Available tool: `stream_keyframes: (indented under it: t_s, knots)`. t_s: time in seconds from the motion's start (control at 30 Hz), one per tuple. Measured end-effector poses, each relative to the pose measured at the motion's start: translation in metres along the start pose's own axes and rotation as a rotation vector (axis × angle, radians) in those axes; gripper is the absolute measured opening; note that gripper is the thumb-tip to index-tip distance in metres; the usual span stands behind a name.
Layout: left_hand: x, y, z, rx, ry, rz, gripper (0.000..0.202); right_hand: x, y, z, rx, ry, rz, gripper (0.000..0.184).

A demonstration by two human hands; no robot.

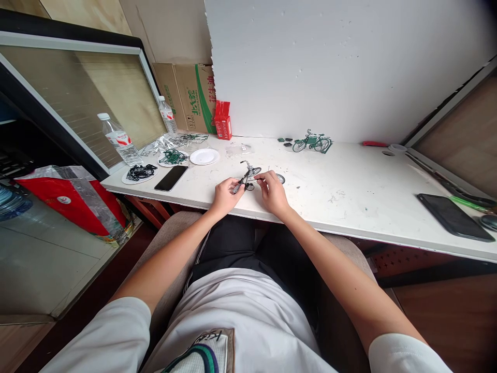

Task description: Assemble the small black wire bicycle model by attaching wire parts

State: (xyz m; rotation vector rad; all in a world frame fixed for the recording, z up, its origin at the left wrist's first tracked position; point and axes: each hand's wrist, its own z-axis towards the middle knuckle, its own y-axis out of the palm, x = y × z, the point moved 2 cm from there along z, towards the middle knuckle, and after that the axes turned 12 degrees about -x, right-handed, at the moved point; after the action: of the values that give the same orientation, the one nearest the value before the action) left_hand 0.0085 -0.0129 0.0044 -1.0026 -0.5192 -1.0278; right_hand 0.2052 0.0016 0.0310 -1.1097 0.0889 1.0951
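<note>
A small black model bicycle (pixel 248 178), partly put together, is between my hands just above the white table's front edge. My left hand (pixel 227 197) is closed on its frame, with thumb and fingers pinched together. My right hand (pixel 272 192) pinches a thin dark part at the bicycle's other side; its exact shape is hidden by the fingers. A loose spoked wheel (pixel 280 179) shows just beyond my right hand. Farther back stands a green model bicycle (pixel 312 142), upright near the wall, with small dark green pieces (pixel 288 144) beside it.
Paper plates hold black parts (pixel 140 172) and green parts (pixel 173 157); another white plate (pixel 204 156) lies beside them. A phone (pixel 171 178), water bottles (pixel 121 141), a red box (pixel 223 120) and a carton (pixel 190 98) are left. A black tablet-like device (pixel 454 216) lies right.
</note>
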Motion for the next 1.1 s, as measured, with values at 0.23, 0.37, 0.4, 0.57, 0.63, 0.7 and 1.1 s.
stream_keyframes:
  t_s: [0.23, 0.37, 0.4, 0.57, 0.63, 0.7, 1.1]
  knots:
    - [-0.0008, -0.0001, 0.0001, -0.017, 0.001, -0.012, 0.016, 0.0013, 0.0021, 0.0, 0.004, 0.001, -0.035, 0.026]
    - [0.0014, -0.0006, 0.0, -0.013, 0.002, -0.012, 0.016, 0.0034, 0.0037, -0.0001, 0.01, -0.009, -0.04, 0.025]
    - [0.0018, -0.0005, -0.0001, -0.014, 0.003, -0.014, 0.016, 0.004, 0.004, -0.0001, 0.006, -0.008, -0.043, 0.025]
    - [0.002, -0.0002, -0.0002, -0.011, 0.007, -0.011, 0.016, 0.004, 0.0046, -0.0002, -0.031, -0.001, -0.072, 0.025]
    - [0.0018, -0.0002, -0.0001, -0.009, 0.01, -0.002, 0.016, 0.0031, 0.0044, -0.0003, -0.041, -0.001, -0.077, 0.024]
    - [0.0017, -0.0002, -0.0001, -0.008, 0.013, 0.004, 0.016, 0.0021, 0.0043, -0.0005, -0.049, -0.003, -0.075, 0.024]
    - [0.002, -0.0005, -0.0002, -0.011, 0.023, 0.011, 0.015, -0.0028, 0.0029, -0.0016, -0.099, -0.011, -0.08, 0.023]
